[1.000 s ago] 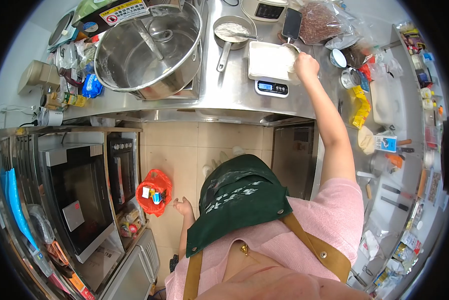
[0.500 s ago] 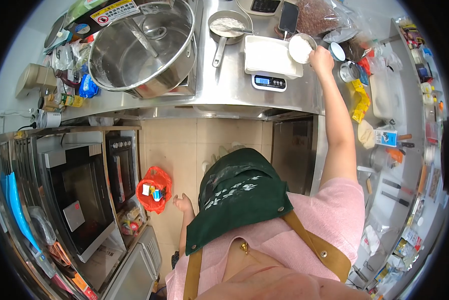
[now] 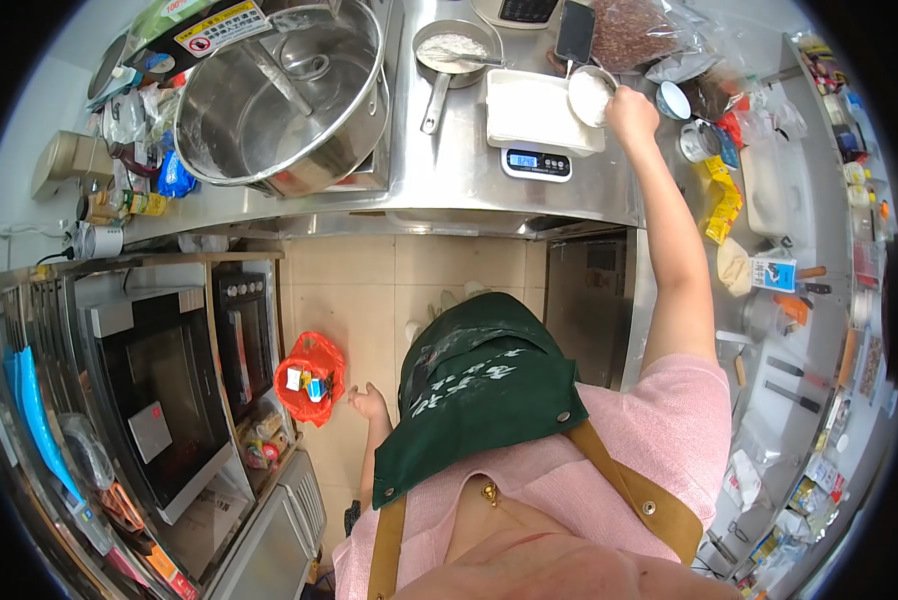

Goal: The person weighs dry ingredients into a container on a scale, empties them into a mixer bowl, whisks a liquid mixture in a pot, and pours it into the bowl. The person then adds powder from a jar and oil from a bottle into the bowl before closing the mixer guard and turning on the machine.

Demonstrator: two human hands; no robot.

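My right hand (image 3: 632,113) is closed on the rim of a small round bowl (image 3: 591,98) with white powder in it. The bowl is over the right end of a white rectangular tub (image 3: 546,146); I cannot tell whether they touch. The tub sits on a digital scale (image 3: 536,164) with a lit blue display, and white contents show inside it. Down at my side, my left hand (image 3: 368,401) hangs with its fingers apart and nothing in them, close to a red plastic bag (image 3: 326,403) holding small cartons or wrappers.
A large steel mixing bowl (image 3: 354,140) stands at the counter's left. Between it and the tub is a saucepan (image 3: 436,105) of white powder with a utensil across it. A phone (image 3: 575,32) stands behind the tub. A small light-blue bowl (image 3: 673,100) lies right of my hand.
My right hand has shifted slightly left with the small bowl, farther over the tub. The left hand has barely moved and stays open.
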